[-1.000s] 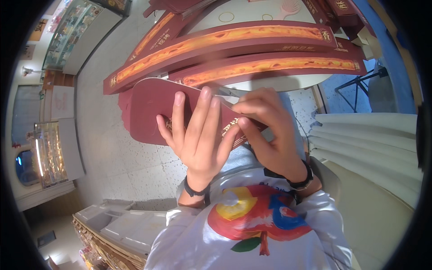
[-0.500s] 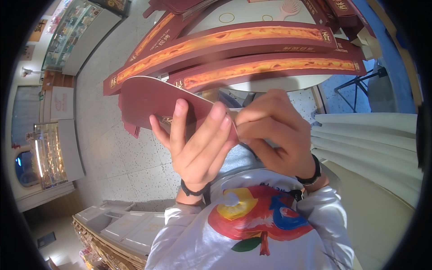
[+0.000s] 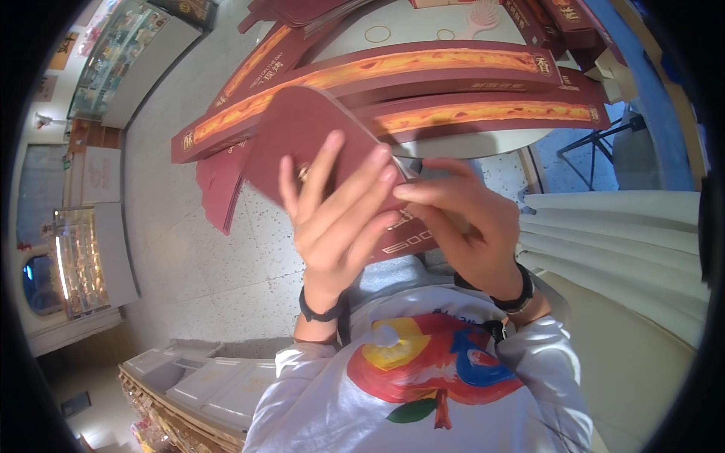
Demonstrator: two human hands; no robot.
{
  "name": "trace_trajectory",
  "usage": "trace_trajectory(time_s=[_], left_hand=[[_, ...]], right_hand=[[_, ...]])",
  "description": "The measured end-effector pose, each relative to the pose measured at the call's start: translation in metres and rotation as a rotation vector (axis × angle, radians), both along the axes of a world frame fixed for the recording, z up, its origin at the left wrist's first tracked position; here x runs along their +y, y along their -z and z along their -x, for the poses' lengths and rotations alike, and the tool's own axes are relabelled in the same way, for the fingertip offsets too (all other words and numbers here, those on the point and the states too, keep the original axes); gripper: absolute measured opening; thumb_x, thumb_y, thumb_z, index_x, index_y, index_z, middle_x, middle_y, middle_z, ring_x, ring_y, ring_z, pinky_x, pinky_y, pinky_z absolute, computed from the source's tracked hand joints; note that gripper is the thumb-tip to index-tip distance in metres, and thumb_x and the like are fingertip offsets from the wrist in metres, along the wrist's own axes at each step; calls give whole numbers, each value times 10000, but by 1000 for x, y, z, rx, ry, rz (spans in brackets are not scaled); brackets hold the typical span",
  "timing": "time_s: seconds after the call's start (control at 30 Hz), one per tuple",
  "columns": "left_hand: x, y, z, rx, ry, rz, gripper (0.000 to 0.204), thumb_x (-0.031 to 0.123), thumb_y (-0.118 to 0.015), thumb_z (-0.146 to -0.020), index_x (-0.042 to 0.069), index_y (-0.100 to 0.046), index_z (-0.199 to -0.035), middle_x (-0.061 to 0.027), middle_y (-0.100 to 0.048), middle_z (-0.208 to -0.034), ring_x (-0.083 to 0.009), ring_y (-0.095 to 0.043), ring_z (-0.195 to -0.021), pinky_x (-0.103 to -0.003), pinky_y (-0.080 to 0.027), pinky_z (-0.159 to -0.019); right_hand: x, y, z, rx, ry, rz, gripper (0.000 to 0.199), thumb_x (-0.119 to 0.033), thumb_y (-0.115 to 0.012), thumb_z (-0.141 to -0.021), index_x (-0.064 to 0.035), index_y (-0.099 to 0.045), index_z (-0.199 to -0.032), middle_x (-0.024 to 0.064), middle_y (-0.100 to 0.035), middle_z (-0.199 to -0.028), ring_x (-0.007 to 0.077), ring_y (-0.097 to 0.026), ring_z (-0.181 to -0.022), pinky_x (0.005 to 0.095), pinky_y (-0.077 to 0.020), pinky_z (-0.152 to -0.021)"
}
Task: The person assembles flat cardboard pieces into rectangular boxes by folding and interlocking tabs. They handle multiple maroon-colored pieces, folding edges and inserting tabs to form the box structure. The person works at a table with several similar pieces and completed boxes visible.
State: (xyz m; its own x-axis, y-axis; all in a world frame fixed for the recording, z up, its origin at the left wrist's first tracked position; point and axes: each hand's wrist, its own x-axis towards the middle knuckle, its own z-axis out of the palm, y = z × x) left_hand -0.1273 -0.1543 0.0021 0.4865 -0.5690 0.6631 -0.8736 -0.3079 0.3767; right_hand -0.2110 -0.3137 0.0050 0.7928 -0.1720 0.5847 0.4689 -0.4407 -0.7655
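Here's the left hand (image 3: 336, 219), fingers fanned and fairly straight, its back to the camera, laid across a maroon card (image 3: 276, 143). Over on the right hand (image 3: 472, 223), the fingers are curled, thumb and forefinger pinching the card's edge just beside the left fingertips. That card stands tilted above the lap, in front of the table: smooth, matte board with a rounded far end, a pale cut edge and gold print, its lower part folded toward the body. Dark bands circle both wrists. Just left of it, flat maroon sheets (image 3: 219, 185) overlap, their edges notched. Beyond, a long slim carton (image 3: 370, 72) with a glossy golden pastry picture lies across another printed carton (image 3: 491, 113) on the smooth white table (image 3: 498, 143). Further back, a pink comb (image 3: 483, 16) and a thin yellow ring (image 3: 377, 34); below, speckled floor tiles (image 3: 200, 264).
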Motion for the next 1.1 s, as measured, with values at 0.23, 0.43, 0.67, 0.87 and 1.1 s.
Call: trace_trajectory(time_s=[0.23,0.43,0.67,0.87,1.1], left_hand=[[39,29,33,354,-433,426,852,192,-894,-622,22,-432,-1317,-100,-496,-1181,-182,-504,-983,-317,-419,-827],[21,22,40,809,-167,753,791,-57,-798,-672,-6,-383,-1344,-141,-520,-1230,-202,-578,-1072,-295,-491,-870],[26,19,23,801,22,571,607,-62,-800,-659,-30,-566,-1219,-114,-607,-1109,-181,-608,-1024,-290,-504,-872],[23,19,20,684,-11,575,476,-50,-813,-653,-18,-644,-1097,-118,-667,-1046,-173,-639,-963,-284,-515,-849],[22,8,8,558,36,458,391,-4,-832,-643,-16,-691,-1008,-119,-711,-954,-167,-679,-834,-260,-540,-725]], right_hand=[[-10,16,2,3,216,-221,204,38,-615,-843,-40,-700,-1011,72,-704,-935,130,-654,-787,440,-358,-1077],[-4,16,1,135,53,-297,232,12,-660,-820,-57,-698,-1038,72,-698,-971,156,-668,-883,446,-287,-1121],[-15,13,-3,246,-107,-238,417,41,-788,-673,4,-684,-1075,114,-705,-1016,162,-672,-911,253,-522,-789],[-20,11,-6,176,-57,-92,317,-58,-809,-670,-77,-743,-979,74,-724,-836,181,-688,-835,394,-370,-998],[-21,15,-12,-17,-25,-59,258,-103,-802,-673,-102,-762,-928,50,-722,-757,183,-686,-805,397,-411,-1015]])
